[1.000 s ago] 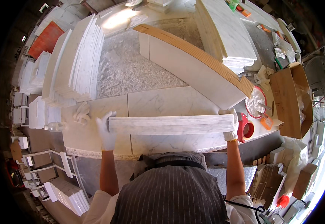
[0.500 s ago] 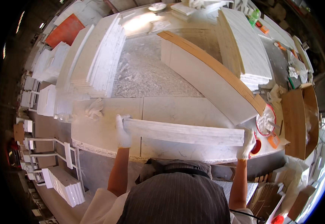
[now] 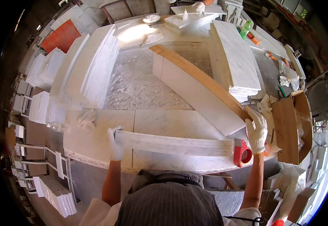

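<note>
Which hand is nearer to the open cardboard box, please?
Right. The right hand is just left of the box; the left hand is farther left, at the left end of the white strips.

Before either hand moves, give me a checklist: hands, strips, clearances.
1. White-gloved left hand at the left end of the long white marble-patterned strips: ok.
2. White-gloved right hand at the strips' right end: not ok; it's at the near end of the brown corrugated cardboard piece.
3. Right hand gripping that cardboard: cannot tell.
4. Red tape dispenser clear of the strips' right end: cannot tell; very close.
5. Open brown cardboard box apart from the strips: ok.
</note>
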The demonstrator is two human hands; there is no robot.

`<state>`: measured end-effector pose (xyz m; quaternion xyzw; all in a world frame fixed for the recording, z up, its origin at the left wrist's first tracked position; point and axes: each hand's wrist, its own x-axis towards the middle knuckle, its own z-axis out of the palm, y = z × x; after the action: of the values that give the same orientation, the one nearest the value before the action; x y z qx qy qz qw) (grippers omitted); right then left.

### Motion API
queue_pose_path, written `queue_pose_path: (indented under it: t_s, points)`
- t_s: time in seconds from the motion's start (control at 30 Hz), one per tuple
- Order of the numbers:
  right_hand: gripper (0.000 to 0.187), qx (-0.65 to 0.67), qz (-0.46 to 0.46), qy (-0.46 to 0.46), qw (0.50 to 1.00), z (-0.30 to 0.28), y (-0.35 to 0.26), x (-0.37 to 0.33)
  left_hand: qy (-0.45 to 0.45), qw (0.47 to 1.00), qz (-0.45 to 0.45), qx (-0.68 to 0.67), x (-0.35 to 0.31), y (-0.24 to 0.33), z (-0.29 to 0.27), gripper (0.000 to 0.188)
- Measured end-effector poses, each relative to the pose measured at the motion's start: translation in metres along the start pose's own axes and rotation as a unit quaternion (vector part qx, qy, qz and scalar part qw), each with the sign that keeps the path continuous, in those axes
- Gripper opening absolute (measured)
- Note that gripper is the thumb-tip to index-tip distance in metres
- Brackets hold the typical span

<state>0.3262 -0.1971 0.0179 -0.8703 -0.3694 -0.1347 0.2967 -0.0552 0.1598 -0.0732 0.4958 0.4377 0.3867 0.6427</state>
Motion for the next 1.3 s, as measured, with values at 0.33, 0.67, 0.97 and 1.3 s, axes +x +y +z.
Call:
queue_pose_path:
  t_s: [0.33,0.67,0.97,1.3]
  points:
    - [0.039,-0.067,-0.023,-0.117,0.991,-0.009,-0.003,0.012,0.006,0.999,0.014,-0.028,0.003,-0.008,-0.004,0.053]
    - [0.031,-0.064,-0.017,-0.105,0.992,0.003,-0.006,0.002,0.009,1.0,0.02,-0.01,0.007,-0.013,-0.005,0.054]
    - [0.031,-0.064,-0.068,-0.14,0.986,-0.011,-0.018,0.003,0.011,1.0,0.011,-0.015,0.006,-0.011,-0.004,0.054]
    - [0.027,-0.126,-0.086,-0.18,0.972,0.004,-0.03,0.01,0.005,1.0,0.005,-0.021,0.003,-0.01,-0.002,0.051]
